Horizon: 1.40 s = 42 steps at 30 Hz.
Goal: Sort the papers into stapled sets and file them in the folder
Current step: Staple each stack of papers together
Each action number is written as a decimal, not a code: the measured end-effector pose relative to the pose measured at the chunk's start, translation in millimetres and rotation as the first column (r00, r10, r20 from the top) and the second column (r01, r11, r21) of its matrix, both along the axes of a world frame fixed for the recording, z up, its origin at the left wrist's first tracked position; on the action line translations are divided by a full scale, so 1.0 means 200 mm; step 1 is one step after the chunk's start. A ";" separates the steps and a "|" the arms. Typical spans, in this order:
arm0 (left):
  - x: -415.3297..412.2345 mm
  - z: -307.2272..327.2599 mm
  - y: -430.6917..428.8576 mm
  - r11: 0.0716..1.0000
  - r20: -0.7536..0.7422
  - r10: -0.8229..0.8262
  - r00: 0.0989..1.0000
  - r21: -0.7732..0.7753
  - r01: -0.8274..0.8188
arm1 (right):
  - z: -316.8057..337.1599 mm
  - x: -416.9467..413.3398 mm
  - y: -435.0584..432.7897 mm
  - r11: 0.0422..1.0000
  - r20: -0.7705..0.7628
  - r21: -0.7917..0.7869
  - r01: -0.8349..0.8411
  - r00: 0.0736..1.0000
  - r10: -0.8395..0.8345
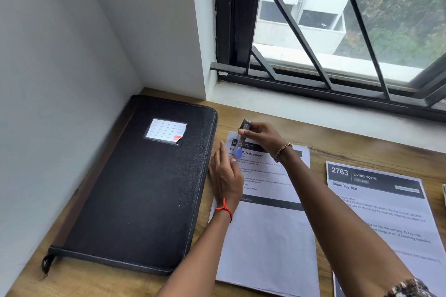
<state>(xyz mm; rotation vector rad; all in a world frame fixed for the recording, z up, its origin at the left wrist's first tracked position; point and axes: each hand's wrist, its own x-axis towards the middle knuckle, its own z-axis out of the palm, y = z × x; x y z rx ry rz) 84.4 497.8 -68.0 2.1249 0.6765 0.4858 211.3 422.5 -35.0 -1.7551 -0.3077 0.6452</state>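
Stapling a set. The right hand (261,135) grips the stapler (242,138) over the eleven-o'clock corner of the paper set (268,236), probably so that the staple clears the text. The left hand (225,176), fingers straight, presses the sheets flat to hold them aligned. The closed folder (135,188) waits at nine o'clock, a second set (381,212) at three.

Daylight only, diffuse, entering through the window (337,19) at far right. Exposure bright and even. White building outside is near clipping. Left wall (60,67) falls off to flat grey. Shadows soft and faint; a weak one lies on the papers (268,224) beneath the right forearm (325,200). Folder (144,188) shows a dull sheen, grain visible. Window bars bow toward the frame edges. Small print soft, mostly unreadable. Stapler (243,136) in the right hand (263,135) slightly blurred.
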 end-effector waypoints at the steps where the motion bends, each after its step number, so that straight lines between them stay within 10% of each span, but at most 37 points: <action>1: 0.01 0.00 0.00 1.000 -0.009 0.001 1.000 -0.010 -0.001 | 0.00 0.00 0.00 1.000 0.008 0.007 0.013 1.000 -0.013; 25: 0.01 0.09 0.02 0.995 -0.194 -0.097 0.976 0.004 0.100 | 0.08 0.02 0.03 0.999 -0.053 -0.031 0.033 0.998 -0.035; 35: -0.01 0.05 0.01 0.928 -0.289 -0.108 0.951 0.314 0.200 | 0.04 0.01 0.04 0.996 0.023 -0.067 0.052 0.998 -0.050; 42: 0.00 0.08 0.03 0.977 -0.234 -0.161 0.959 0.102 0.189 | 0.02 0.01 0.06 0.990 0.084 -0.134 0.035 0.996 -0.024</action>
